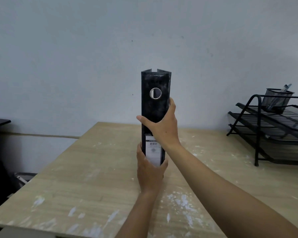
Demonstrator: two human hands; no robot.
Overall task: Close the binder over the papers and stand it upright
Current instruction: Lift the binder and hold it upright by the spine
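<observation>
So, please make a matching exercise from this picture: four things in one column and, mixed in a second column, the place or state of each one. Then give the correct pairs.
Things
1. binder
2. right hand
3. left hand
4. mesh pen cup

Places or states
A. grips the lower end of the spine, at the white label
B. stands on the black wire tray rack at the far right
C. closed and upright, spine toward the camera
D. wraps the middle of the spine, below the round finger hole

Pairs: 1-C, 2-D, 3-A, 4-B
</observation>
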